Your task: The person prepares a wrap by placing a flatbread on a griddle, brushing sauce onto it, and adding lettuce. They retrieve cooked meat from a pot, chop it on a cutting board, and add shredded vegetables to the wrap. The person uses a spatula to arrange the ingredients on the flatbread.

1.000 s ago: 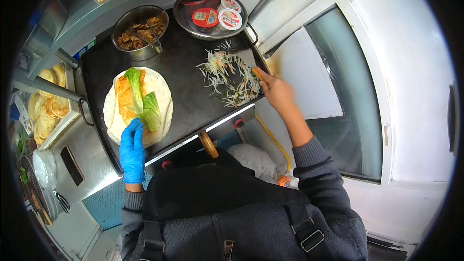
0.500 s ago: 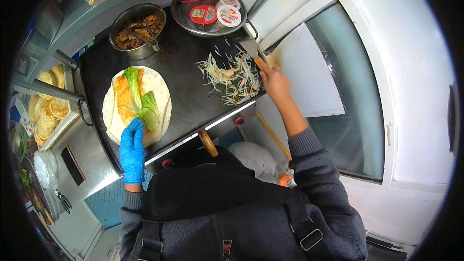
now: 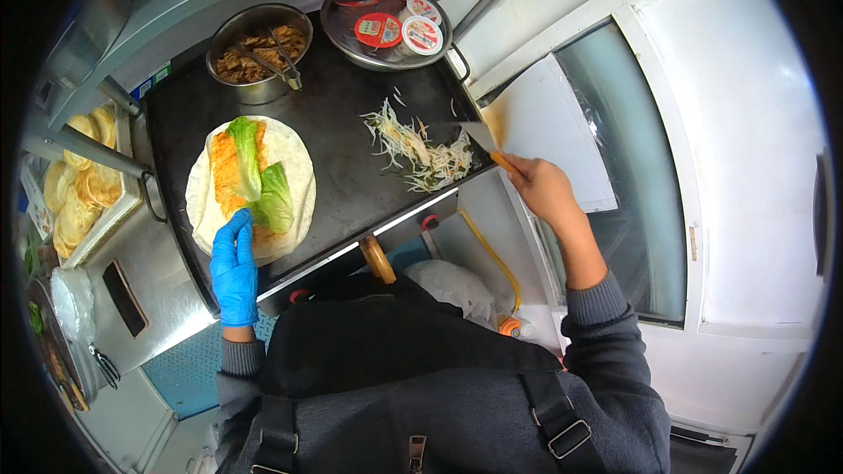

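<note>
My left hand point(image 3: 234, 276), in a blue glove, has its fingers pressed together at the lower end of a lettuce leaf point(image 3: 246, 156). Under that leaf and a second one point(image 3: 276, 193) is an orange-brown filling point(image 3: 225, 168) on a round pale flatbread point(image 3: 300, 162), lying on the black griddle point(image 3: 338, 167). Bare and closed, my right hand point(image 3: 541, 186) grips the orange-yellow handle of a metal scraper point(image 3: 479, 134). Its blade is at the griddle's right edge, beside a heap of pale shredded vegetables point(image 3: 426, 158).
Behind the flatbread stands a metal pot point(image 3: 257, 92) of brown chopped food with tongs in it. A metal bowl point(image 3: 351, 57) at the back holds lidded tubs. Round flat breads point(image 3: 92, 184) fill a tray at left. A wooden handle point(image 3: 378, 260) sticks out at the griddle's front.
My right hand has drawn the scraper right and toward me, to the griddle's edge. The shredded vegetables are gathered more closely. My left hand has shifted only slightly by the lettuce.
</note>
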Demonstrator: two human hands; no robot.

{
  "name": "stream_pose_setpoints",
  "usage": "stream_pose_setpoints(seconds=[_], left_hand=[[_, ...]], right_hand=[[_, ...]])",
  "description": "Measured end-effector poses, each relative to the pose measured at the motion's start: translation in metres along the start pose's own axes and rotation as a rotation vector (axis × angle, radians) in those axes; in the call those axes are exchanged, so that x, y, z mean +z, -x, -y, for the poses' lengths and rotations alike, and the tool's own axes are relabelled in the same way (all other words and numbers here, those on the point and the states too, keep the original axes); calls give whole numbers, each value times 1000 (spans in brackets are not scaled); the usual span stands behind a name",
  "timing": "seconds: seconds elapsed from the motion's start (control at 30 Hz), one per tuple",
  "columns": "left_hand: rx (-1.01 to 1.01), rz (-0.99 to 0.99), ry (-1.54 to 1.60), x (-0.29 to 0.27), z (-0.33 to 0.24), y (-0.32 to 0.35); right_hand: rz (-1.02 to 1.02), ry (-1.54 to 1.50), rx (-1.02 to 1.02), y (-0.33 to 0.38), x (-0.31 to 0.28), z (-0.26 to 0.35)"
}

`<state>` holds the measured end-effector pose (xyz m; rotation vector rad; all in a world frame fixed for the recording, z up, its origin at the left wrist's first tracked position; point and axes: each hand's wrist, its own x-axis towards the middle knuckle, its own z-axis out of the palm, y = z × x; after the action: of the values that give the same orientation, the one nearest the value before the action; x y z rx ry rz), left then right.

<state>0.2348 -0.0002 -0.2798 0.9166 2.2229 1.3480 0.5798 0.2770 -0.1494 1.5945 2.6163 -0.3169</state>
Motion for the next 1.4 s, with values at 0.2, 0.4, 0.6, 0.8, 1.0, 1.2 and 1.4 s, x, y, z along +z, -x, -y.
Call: stream_pose_setpoints(seconds=[0.2, 0.4, 0.6, 0.8, 1.0, 1.2, 1.4], left_hand=[[31, -5, 84, 5, -3, -6], [120, -206, -264, -25, 20, -9], [-12, -194, -417, -57, 50, -31], [-59, -59, -527, -61, 48, -66], [-290, 79, -713, -48, 42, -99], [-357, -36, -631, -56, 60, -109], [-353, 47, -543, -63, 62, -114]], right_hand=[[-176, 30, -154, -51, 40, 45], [-82, 53, -133, -4, 59, 11], [-307, -149, 62, 16, 155, -31], [-149, -55, 237, 10, 164, -21], [-99, -866, -209, -56, 160, 123], [370, -970, 292, -120, 213, 228], [331, -524, -69, -126, 233, 236]])
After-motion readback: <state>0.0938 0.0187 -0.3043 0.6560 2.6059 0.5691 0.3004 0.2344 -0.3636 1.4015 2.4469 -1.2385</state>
